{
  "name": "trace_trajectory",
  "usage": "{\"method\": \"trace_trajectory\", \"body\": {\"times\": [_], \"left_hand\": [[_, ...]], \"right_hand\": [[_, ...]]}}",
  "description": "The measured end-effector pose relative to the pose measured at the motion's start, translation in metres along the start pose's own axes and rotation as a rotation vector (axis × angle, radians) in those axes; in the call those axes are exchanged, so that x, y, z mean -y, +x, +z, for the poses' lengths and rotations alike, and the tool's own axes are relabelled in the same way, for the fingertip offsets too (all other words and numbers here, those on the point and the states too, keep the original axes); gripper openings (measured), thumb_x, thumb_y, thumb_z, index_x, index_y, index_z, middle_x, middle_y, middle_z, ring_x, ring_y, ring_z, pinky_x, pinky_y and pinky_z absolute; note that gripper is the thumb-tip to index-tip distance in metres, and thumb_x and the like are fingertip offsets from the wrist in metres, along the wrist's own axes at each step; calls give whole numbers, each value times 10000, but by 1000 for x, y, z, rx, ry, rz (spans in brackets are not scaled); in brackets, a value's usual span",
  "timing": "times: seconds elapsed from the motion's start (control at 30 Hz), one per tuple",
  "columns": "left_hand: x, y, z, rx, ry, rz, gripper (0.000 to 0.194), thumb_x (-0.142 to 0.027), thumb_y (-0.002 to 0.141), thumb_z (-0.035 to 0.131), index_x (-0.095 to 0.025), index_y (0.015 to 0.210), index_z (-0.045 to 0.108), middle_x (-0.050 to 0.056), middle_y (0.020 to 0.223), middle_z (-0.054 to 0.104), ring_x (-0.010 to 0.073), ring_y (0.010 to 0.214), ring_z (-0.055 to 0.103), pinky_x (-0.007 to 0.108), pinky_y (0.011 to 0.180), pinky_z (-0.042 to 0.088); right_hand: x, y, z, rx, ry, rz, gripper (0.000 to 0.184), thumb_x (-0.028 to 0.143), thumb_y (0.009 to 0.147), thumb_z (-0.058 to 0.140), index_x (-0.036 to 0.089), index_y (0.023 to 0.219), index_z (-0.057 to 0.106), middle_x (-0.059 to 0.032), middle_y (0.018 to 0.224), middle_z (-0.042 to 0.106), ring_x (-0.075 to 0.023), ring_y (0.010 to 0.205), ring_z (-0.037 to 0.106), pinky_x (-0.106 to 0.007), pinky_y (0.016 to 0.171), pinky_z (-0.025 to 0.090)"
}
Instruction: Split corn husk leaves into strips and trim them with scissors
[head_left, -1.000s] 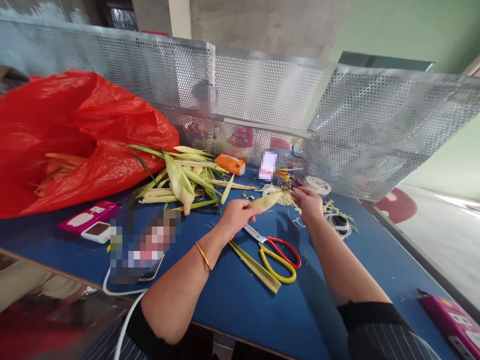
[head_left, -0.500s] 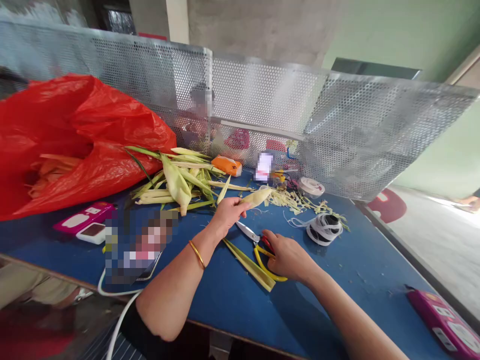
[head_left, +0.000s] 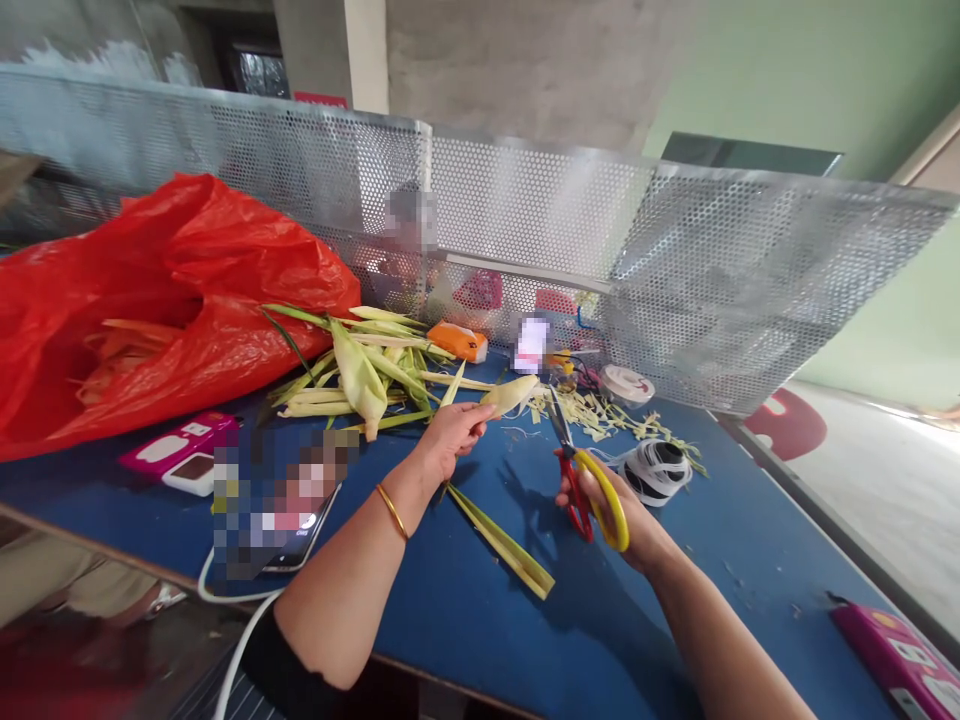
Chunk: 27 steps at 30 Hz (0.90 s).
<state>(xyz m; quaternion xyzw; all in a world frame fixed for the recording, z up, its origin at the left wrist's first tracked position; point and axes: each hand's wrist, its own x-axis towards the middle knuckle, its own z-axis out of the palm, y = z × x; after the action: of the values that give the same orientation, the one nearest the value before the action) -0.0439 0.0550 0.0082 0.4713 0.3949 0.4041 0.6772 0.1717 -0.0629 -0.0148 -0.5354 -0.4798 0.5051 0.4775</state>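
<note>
A pale husk piece [head_left: 511, 396] is pinched between the thumb and fingers of the left hand [head_left: 456, 432], its tip pointed away from the body. Scissors [head_left: 562, 425] are gripped by their red and yellow handles in the right hand [head_left: 626, 525] — blades directed forward, their tips just beside the end of the husk piece. The hands are held apart, both over the blue table [head_left: 442, 620]. A gold bangle [head_left: 392, 512] is worn on the left forearm.

Below the hands, a long green leaf strip [head_left: 504, 545] is laid slantwise. Pale shavings [head_left: 589, 415] are scattered beyond the scissors, with a spool of white cord [head_left: 656, 472] near the right hand and a white roll [head_left: 627, 385] farther back. To the left, a heap of husks [head_left: 360, 375] is piled against a red bag [head_left: 247, 270], near an orange packet [head_left: 459, 342]. The far side is bounded by a perforated metal screen [head_left: 525, 190] — a blurred person [head_left: 409, 220] can be seen through it.
</note>
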Motion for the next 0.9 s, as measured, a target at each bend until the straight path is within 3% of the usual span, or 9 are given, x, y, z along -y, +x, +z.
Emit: {"method": "trace_trajectory", "body": {"times": [0.27,0.5,0.9], "left_hand": [[3,-1,2,73,-51,-74,266,-345,690,731,-101,740,638,-83,512,390,-1,362,186,195,408,52],[10,-1,6,122,25,-119,241,-329,678,720,-121,677,599,-73,511,412,3,357,202,201,408,56],[8,2,7,31,103,-158,159,-262,767,651,-106,736,649,-78,477,405,7,335,199,206,406,51]], "right_hand": [[0,0,-1,0,-131,-101,735,630,683,739,188,1232,532,23,756,501,-90,545,434,-215,437,375],[4,0,6,-63,-141,-63,731,642,669,737,185,1211,557,70,628,429,-71,457,371,-195,363,311],[5,1,11,-139,-89,32,770,670,602,758,164,1161,601,93,554,416,-51,374,333,-181,291,277]]}}
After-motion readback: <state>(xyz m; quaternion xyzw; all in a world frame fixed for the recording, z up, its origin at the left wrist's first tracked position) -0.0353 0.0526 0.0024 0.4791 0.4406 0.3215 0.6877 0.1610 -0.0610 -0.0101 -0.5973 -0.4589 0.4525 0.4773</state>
